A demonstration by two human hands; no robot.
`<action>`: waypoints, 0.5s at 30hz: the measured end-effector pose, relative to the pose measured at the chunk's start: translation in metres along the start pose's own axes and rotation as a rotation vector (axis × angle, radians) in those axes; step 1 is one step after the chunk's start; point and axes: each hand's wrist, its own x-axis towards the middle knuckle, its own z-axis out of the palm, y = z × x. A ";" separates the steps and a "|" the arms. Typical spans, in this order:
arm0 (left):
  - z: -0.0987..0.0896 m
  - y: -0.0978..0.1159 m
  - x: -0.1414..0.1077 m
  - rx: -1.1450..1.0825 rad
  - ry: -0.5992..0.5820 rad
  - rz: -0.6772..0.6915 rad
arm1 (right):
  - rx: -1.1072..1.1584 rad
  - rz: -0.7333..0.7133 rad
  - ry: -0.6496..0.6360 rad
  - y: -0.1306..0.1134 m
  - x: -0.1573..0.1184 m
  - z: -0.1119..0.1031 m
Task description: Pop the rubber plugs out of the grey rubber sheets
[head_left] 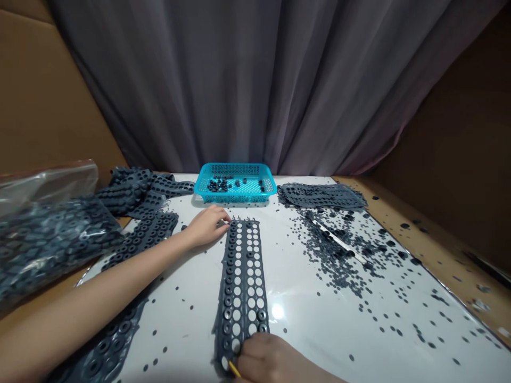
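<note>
A dark grey perforated rubber strip [242,282] lies lengthwise in front of me. Rings fill its left column, while most holes in the other columns show white through them. At its far left corner, my left hand [208,225] is closed, with thumb and fingertips on the strip's edge. My right hand [271,359] is closed at the near end, partly cut off by the frame's bottom. A thin yellow stick [234,368] pokes out of its fingers; the rest of that stick is hidden. Both hands are close to the strip.
A blue basket [235,198] with small black rubber pieces stands at the back. Left are a clear bag [51,234] of rings and more strips [131,191]. Right lie stacked strips [323,196], scattered black discs [335,260] and a white stick [339,242]. A curtain [223,80] hangs behind.
</note>
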 end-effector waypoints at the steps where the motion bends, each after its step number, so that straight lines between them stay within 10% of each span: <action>1: 0.002 0.001 0.004 -0.018 -0.009 0.002 | 0.053 0.009 -0.005 -0.001 0.000 -0.002; 5: 0.007 0.002 0.016 -0.094 -0.062 0.030 | 0.335 0.136 0.140 0.014 0.017 -0.025; 9: 0.006 0.000 0.018 -0.149 -0.104 0.053 | 0.746 0.754 0.362 0.078 0.055 -0.043; 15: 0.011 -0.007 0.012 -0.252 -0.085 0.015 | 0.797 1.118 0.587 0.165 0.087 -0.019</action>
